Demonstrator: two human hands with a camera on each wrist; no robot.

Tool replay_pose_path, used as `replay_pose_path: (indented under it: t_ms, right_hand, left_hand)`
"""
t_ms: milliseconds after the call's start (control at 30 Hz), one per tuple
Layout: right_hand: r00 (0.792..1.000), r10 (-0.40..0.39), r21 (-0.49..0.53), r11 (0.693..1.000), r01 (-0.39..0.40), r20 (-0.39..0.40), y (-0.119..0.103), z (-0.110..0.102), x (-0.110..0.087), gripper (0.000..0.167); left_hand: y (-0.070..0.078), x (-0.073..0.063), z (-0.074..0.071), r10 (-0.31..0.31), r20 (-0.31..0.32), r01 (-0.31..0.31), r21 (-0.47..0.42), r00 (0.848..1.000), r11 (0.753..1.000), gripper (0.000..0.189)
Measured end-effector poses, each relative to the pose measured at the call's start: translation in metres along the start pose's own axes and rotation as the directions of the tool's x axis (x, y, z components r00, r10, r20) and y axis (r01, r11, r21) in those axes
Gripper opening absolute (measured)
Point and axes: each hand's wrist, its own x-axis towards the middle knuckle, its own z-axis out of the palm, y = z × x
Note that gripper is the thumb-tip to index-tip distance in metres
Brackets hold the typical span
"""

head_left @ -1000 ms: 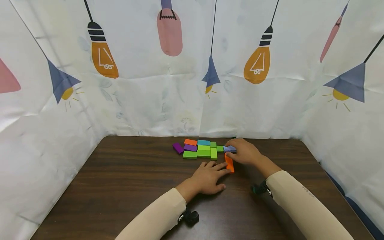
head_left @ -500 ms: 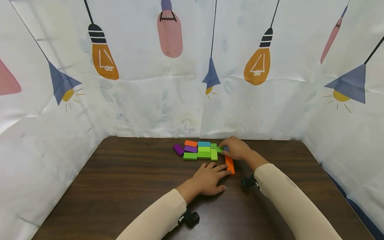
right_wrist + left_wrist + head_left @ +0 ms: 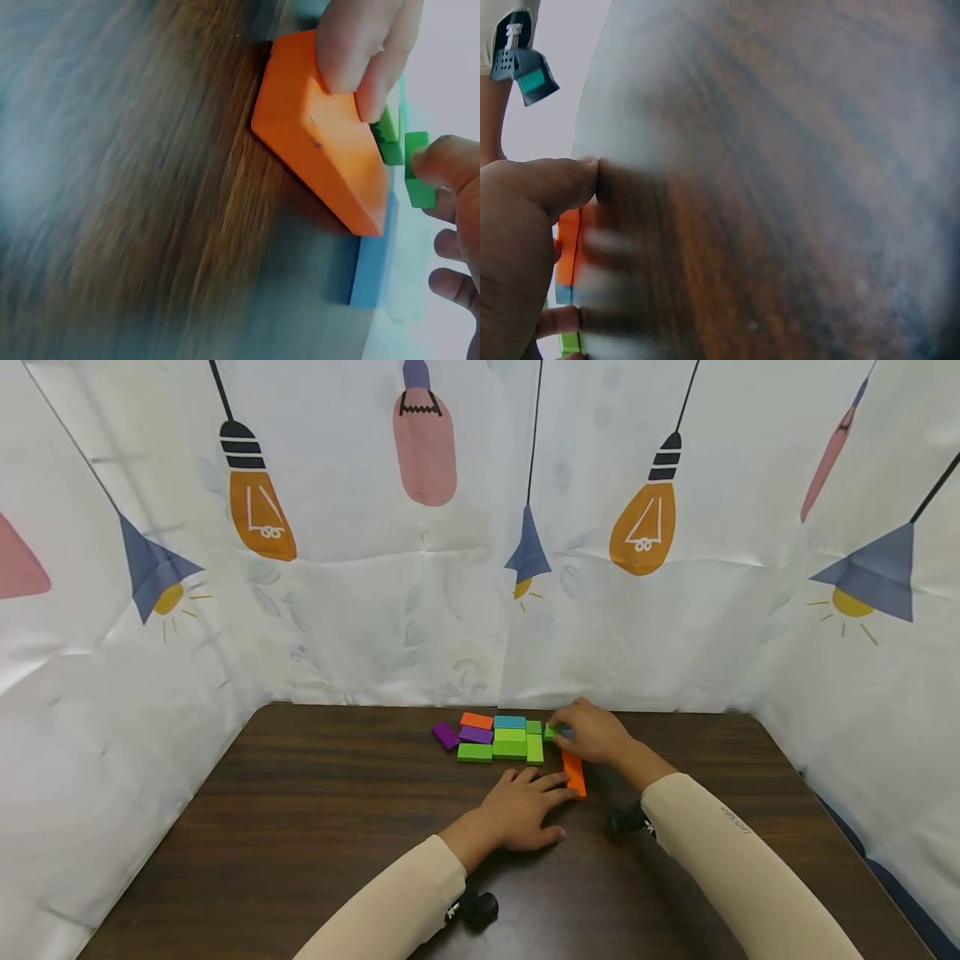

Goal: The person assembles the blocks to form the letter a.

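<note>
Near the far edge of the table, my right hand (image 3: 592,732) pinches a small green block (image 3: 419,191) between thumb and fingers. In the right wrist view the block appears raised off the table. My left hand (image 3: 517,810) lies palm down, fingers spread, and its fingertips rest on a long orange block (image 3: 573,775). A blue block (image 3: 371,262) touches or nearly touches the orange one's far end, mostly hidden by my right hand in the head view. The left thumb (image 3: 562,184) stays apart from the orange block.
Left of my right hand lies a flat cluster of blocks: several green ones (image 3: 510,747), a teal one (image 3: 509,722), an orange one (image 3: 477,720) and a purple one (image 3: 476,734). Another purple block (image 3: 446,735) lies aslant beside them. A printed cloth wall (image 3: 375,635) borders the table.
My right hand has moved left from the blue block to the small green block and picked it up, parting it slightly from the cluster. My left hand has stayed on the orange block.
</note>
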Motion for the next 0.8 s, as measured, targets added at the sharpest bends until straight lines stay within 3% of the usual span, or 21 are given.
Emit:
replay_pose_path:
  t_ms: [233,800]
  right_hand:
    - [0.999,0.018,0.005,1.0,-0.017,-0.042,0.003,-0.011,-0.023,0.027]
    - [0.992,-0.022,-0.039,0.999,0.017,-0.127,0.009,-0.015,-0.085,0.023]
  left_hand:
    - [-0.001,0.0,0.001,0.0,0.002,0.0,-0.014,1.0,1.0,0.065]
    - [-0.004,0.001,0.001,0.011,-0.002,-0.011,-0.055,1.0,0.998,0.067]
